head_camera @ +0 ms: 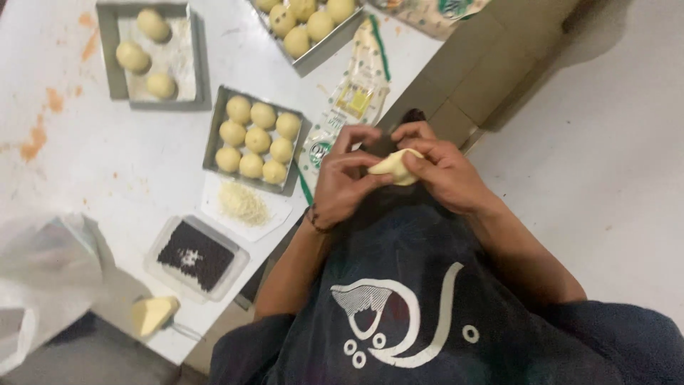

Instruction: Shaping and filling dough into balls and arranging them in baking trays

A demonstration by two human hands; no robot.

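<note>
Landmark: square metal tray of nine dough balls (257, 138), standing on the white tabletop (135, 178).

- Dough piece (396, 167): pale yellow, pinched between both hands, held in the air to the right of the nine-ball tray, off the tabletop edge and above the person's dark shirt.
- Left hand (344, 185): fingers curled shut around the near-left side of the dough piece; a dark bracelet sits at the wrist.
- Right hand (443, 171): fingers folded over the right and top of the dough piece, thumb pressing its surface.
- Grated cheese (243, 202): small heap on a white sheet, just below the landmark tray.
- Chocolate sprinkles container (197, 255): clear, shallow, dark filling; below and left of the tray.
- Three-ball tray (154, 53): metal, above and left of the landmark.
- Third tray (310, 25): dough balls, above the landmark, partly cut off by the frame.
- Printed plastic wrapper (350, 107): lying just right of the landmark.
- Yellow wedge (152, 314): possibly butter or cheese; far below-left, blurred.
</note>
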